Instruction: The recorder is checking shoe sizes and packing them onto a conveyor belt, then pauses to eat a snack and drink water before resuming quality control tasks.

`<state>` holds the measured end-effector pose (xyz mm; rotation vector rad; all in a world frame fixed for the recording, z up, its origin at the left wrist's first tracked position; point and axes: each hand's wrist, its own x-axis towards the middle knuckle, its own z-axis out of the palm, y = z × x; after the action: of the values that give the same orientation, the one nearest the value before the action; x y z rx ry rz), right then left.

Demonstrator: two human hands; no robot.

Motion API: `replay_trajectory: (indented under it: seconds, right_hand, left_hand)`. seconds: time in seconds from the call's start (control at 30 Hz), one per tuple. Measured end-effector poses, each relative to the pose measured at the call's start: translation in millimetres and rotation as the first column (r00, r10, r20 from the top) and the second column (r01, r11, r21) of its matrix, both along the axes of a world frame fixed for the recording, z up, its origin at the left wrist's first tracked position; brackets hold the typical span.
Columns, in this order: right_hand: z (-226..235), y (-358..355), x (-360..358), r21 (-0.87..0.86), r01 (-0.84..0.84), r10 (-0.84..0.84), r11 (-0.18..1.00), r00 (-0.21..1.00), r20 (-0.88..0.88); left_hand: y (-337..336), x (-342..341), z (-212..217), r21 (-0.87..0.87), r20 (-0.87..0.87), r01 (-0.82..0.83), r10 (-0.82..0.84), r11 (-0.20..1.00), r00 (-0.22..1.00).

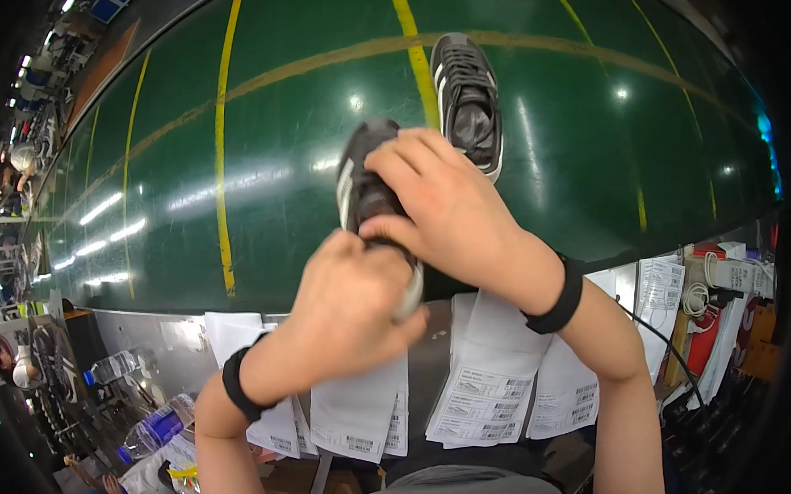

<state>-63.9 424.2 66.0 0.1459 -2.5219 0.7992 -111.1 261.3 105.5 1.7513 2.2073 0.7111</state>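
Both hands closed on one black sneaker (367, 187) held above the near edge of the green conveyor belt (266, 151): left hand (352, 303) in a full grip around its heel end, right hand (442, 205) wrapped over its upper. Second black sneaker (468, 99) lying farther out on the belt, just beyond, apart. White paper labels (487, 377) hanging below the near edge. Black wristbands (563, 296) on both wrists.

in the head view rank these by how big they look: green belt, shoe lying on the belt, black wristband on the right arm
1. green belt, by far the largest
2. shoe lying on the belt
3. black wristband on the right arm

The wristband sits nearer the camera, so true sizes may differ more than they look.
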Motion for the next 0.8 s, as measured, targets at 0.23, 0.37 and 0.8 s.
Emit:
replay_trajectory:
  seconds: [0.23, 0.37, 0.8]
  right_hand:
    - [24, -17, 38, -0.273, -0.123, 0.178, 0.954, 0.966, 0.187]
    - [13, -17, 23, -0.617, 0.054, 0.194, 0.785, 0.925, 0.328]
    - [42, 2, 11, -0.002, 0.2, -0.2, 0.98, 0.979, -0.038]
  left_hand:
    - [-26, 48, 54, -0.054, 0.234, 0.127, -0.112, 0.99, 0.966]
    - [-27, 48, 50, -0.001, 0.213, 0.083, -0.08, 0.997, 0.974]
    - [-126, 112, 21, -0.287, 0.262, -0.199, 0.276, 0.937, 0.925]
